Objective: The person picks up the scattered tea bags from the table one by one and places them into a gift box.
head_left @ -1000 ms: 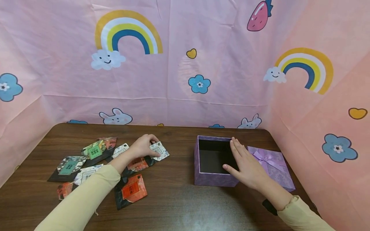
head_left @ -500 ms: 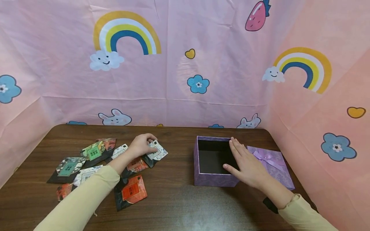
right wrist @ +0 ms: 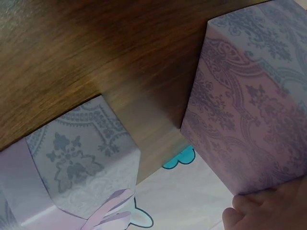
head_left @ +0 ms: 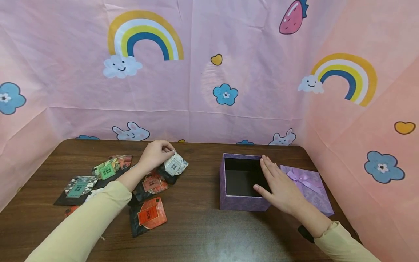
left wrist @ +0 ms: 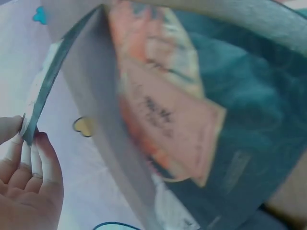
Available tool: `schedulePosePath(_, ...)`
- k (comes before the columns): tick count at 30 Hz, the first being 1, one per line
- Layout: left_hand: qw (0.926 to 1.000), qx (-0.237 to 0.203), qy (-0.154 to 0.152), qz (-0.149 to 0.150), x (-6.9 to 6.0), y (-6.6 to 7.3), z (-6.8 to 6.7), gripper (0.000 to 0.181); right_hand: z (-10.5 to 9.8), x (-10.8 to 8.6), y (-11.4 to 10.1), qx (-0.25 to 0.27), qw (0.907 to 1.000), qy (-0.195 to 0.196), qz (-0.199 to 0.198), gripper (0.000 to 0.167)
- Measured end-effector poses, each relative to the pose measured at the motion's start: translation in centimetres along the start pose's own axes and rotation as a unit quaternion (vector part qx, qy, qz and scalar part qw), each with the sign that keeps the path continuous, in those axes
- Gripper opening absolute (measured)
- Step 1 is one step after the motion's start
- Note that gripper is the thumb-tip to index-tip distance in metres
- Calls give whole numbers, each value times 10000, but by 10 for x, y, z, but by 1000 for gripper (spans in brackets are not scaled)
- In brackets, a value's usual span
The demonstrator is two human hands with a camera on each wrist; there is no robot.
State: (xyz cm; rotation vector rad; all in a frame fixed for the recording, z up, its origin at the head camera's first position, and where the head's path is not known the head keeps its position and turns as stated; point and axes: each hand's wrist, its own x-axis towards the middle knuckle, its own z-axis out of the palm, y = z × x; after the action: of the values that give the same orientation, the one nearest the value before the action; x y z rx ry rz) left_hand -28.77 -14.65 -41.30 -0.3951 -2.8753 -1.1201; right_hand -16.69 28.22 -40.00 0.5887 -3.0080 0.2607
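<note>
My left hand pinches the top edge of a white-and-black patterned packet, thumb against fingers. In the left wrist view the hand grips that packet by its edge, seen nearly side-on, and a packet with an orange-and-dark face fills the middle. My right hand lies with straight fingers on the right rim of the open purple box, whose visible inside is black. In the right wrist view the fingers touch the box's patterned side.
Several packets lie at the left: a red one, a green-labelled one and a teal-labelled one. The purple lid with its ribbon bow lies right of the box. A dark object sits beneath the right forearm.
My left hand has moved back and slightly left, its grip now at the packet's upper edge, and the packet's label shows more fully. My right hand stays on the box rim.
</note>
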Motion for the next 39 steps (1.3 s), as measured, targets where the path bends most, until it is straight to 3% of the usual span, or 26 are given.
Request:
schedulePosePath(12, 9995, -202, 33, -259, -4, 26, -19, 18, 2, 1, 3, -54, 10000, 16, -52, 90)
schedulePosePath(22, 9942, -1056, 79, -207, -3, 67, -29, 20, 3, 0, 3, -55, 10000, 14, -73, 90)
schedulePosePath(25, 9900, -1398, 50, -167, -1, 81, -26, 20, 4, 0, 3, -31, 10000, 30, -78, 90)
schedulePosePath(31, 9748, -2222, -165, -133, 6, 107, -13, 18, 5, 0, 3, -7, 10000, 63, -74, 89)
schedulePosePath(39, 9725, -2297, -387, 54, 14, 139, 11, 16, 4, 1, 1, -37, 9999, 85, -61, 89)
